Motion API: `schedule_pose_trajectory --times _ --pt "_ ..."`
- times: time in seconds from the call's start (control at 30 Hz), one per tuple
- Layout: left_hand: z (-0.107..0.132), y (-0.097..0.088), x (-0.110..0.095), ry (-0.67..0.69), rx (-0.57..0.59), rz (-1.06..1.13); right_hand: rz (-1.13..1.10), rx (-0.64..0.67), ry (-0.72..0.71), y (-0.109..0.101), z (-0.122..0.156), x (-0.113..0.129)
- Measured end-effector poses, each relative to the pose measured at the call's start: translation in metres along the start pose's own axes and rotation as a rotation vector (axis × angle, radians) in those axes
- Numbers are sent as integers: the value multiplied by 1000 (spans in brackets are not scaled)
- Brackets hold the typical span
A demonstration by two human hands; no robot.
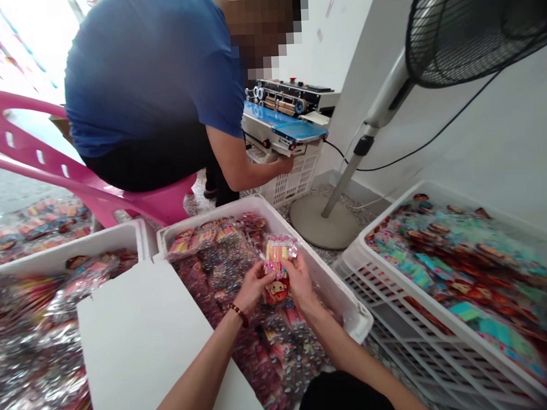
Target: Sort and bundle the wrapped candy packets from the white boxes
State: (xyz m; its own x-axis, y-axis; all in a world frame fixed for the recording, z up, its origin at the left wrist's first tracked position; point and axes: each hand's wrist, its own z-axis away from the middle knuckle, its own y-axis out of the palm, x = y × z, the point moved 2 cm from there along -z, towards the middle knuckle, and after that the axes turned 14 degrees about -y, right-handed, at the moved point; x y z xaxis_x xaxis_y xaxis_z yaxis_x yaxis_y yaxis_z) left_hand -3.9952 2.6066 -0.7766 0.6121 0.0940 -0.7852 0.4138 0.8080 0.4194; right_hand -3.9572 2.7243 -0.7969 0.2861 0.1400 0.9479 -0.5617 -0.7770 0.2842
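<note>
Between my two hands is a clear plastic packet [276, 251] with yellow, orange and pink sticks showing inside. My left hand [253, 285] pinches its lower left edge, thumb on top. My right hand [299, 277] grips its lower right edge. Just below the packet shows a cartoon figure with red hair [277, 291]; whether it belongs to the same packet I cannot tell. Both hands are over a white foam box [267, 208] filled with many similar shiny packets [230, 258].
A white board [147, 337] lies left of the box, beside another packet-filled box [120, 234]. On the right stand a white crate [371, 273] of packets and a fan [324, 221]. Ahead, a person in blue [154, 71] sits on a pink chair [160, 201] at a machine [292, 116].
</note>
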Motion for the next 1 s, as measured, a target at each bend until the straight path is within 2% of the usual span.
schedule_pose_trajectory --times 0.1,0.2,0.3,0.4,0.5,0.6,0.7,0.77,0.83,0.9,1.0 --pt "1 0 0 -27 13 18 -18 -55 41 1 5 1" --pt "3 -2 -6 -64 9 26 -68 -35 69 3 6 14" --pt "6 -3 -17 -90 14 30 -149 61 119 0 0 31" --pt "12 -5 -28 -138 62 39 -161 176 146 -15 -14 42" --pt "18 -7 -36 -213 180 44 42 272 10 -36 -35 52" --pt "24 -11 -39 -304 301 30 338 531 -266 -43 -53 75" --pt "27 -14 -35 -418 408 -16 627 834 -646 -33 -61 111" --pt "28 -17 -30 -463 454 -25 781 1051 -813 -24 -60 130" --pt "27 -19 -26 -485 481 -19 872 1242 -885 -17 -56 142" --pt "25 -22 -23 -499 489 -8 849 1399 -897 -15 -51 145" --pt "22 -25 -25 -510 466 -5 659 1497 -842 -18 -45 141"
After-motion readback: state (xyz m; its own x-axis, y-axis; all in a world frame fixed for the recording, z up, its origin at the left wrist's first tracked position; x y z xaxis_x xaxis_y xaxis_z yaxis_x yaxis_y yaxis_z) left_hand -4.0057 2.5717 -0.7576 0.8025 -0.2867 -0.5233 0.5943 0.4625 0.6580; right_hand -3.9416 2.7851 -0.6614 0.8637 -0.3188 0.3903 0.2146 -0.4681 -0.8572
